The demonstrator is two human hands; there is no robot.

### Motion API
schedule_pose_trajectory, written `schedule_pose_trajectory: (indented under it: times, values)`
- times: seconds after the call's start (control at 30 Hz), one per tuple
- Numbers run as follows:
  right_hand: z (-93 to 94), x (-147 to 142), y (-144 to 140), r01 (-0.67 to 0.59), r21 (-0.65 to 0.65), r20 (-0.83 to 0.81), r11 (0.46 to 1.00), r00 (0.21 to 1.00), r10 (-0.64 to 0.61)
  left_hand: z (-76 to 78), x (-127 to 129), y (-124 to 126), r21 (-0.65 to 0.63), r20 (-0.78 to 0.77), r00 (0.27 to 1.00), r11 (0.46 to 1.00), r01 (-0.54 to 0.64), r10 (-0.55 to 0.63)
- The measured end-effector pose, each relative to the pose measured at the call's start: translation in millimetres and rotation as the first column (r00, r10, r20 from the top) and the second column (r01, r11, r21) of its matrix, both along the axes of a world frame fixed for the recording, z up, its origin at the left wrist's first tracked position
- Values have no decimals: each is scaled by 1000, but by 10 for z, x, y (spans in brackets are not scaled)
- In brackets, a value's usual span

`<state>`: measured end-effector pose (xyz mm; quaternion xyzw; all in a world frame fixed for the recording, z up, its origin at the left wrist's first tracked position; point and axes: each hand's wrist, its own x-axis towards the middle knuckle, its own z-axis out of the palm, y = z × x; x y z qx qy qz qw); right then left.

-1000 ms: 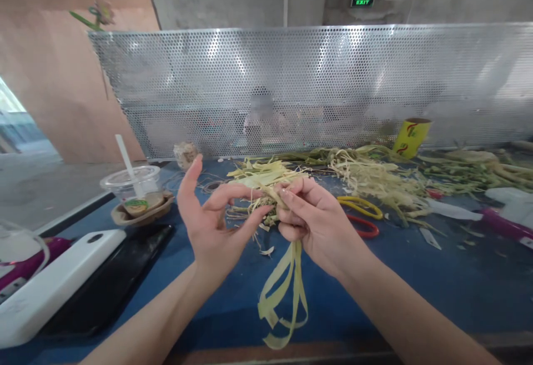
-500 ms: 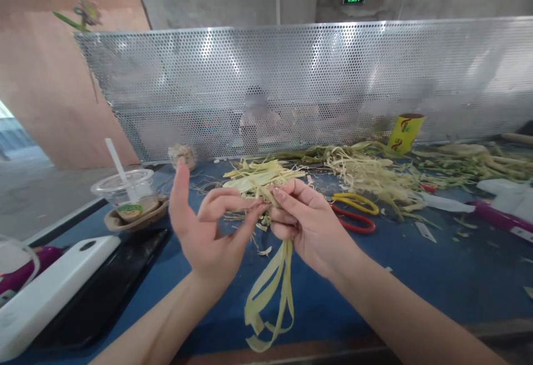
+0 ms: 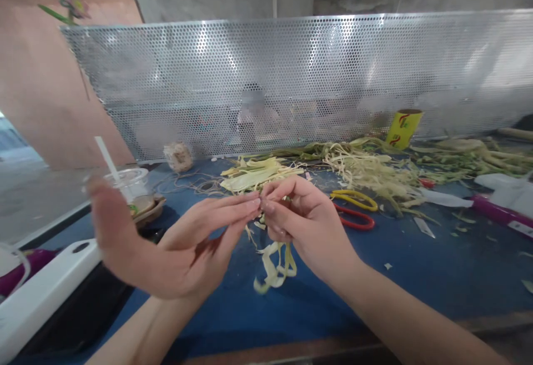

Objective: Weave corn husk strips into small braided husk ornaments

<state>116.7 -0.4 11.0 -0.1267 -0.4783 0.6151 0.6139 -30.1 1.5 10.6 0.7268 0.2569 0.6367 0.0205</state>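
Pinching together over the middle of the blue worktop [image 3: 416,276], the left hand [image 3: 175,248] lies palm-up with fingers stretched out, tips meeting the right hand [image 3: 303,226], which is curled closed around pale yellow-green flat leaf strips [image 3: 275,265] near their top. The strips dangle in loose curls below the right hand, just above the worktop. Behind, toward the far edge: a heap of pale shredded leaf strips [image 3: 370,170], yellow- and red-handled scissors [image 3: 353,209], a perforated metal screen [image 3: 266,81], and a clear plastic cup with a straw [image 3: 125,181] near the left edge.
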Motion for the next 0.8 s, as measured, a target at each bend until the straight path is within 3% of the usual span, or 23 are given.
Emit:
schedule_pose_trajectory:
  times: [0.1,0.2,0.33,0.47,0.53,0.6,0.8]
  values:
    - [8,12,-2,36,55,11,998,999,-37,-57,116,8,46,173,985,999,16,-23]
    - [27,29,10,-46,18,17,999,999,45,-55,161,-7,109,240,970,994,22,-48]
    - [56,60,40,-231,-89,19,969,972,233,37,116,-39,159,67,990,981,114,-125]
    - [58,111,64,-490,-183,51,853,861,505,121,44,-39,124,-12,954,947,297,-298]
    - [49,142,73,-585,-221,63,780,790,610,141,22,-22,56,-52,915,913,403,-401]
    - [39,170,84,-630,-235,100,740,742,663,151,6,3,-47,-59,876,878,476,-478]
    - [34,217,130,-621,-257,289,741,682,672,187,-53,45,-304,-153,801,799,520,-579]
